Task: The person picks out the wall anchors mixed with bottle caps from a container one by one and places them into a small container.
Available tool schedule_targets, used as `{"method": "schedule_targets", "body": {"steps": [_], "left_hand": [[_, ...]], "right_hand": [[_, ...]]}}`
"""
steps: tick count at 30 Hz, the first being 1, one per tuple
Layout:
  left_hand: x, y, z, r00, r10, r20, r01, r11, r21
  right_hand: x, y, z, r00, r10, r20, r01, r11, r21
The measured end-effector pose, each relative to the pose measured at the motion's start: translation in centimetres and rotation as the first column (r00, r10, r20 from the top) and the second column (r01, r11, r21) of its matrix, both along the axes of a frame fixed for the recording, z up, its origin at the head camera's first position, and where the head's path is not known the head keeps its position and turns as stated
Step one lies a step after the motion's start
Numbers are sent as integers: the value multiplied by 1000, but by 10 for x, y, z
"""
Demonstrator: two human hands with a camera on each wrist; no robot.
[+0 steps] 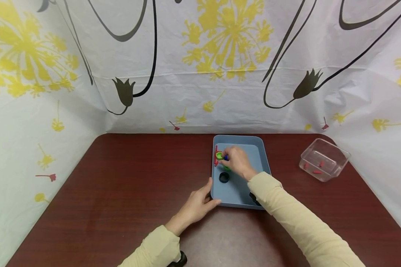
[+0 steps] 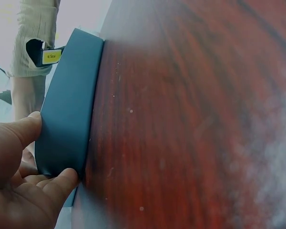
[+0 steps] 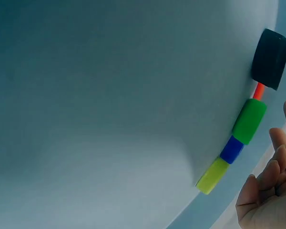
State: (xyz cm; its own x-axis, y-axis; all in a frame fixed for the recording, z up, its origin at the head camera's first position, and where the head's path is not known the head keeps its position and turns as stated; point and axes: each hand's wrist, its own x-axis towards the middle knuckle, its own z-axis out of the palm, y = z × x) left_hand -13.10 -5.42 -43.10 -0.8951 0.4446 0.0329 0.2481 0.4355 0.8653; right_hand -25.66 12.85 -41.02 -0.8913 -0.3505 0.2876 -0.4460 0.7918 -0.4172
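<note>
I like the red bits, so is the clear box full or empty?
Neither: the clear box holds just a few red bits, seen lying low inside, with plenty of space around them.

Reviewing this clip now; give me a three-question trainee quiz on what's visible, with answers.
1. Multiple choice: which corner of the blue tray, seen in the head view, does the left hand touch?
A) far right
B) near left
C) far left

2. True or false: in the head view, the clear plastic container stands to the right of the tray.

3. Fill in the colour: in the right wrist view, the ____ piece shows between the green piece and the lime piece.

Key: 1. B; 2. True; 3. blue.
</note>
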Motion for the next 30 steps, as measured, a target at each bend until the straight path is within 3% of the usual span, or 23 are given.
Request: {"method": "schedule_targets", "body": {"steps": [13,22,30], "left_hand": [[0,-1,1,1000,-4,-12,4,1000,-6],[0,-2,-1,1000,-6,-25,6,1000,2],[0,-1,-1,1000,-1,-24,2,1000,8]], "right_hand": [[6,-15,-6,998,-23,-57,33,984,177],[8,-19,-6,996,-84,18,78,976,204],[7,-20,-9,994,-107,17,101,973,208]]}}
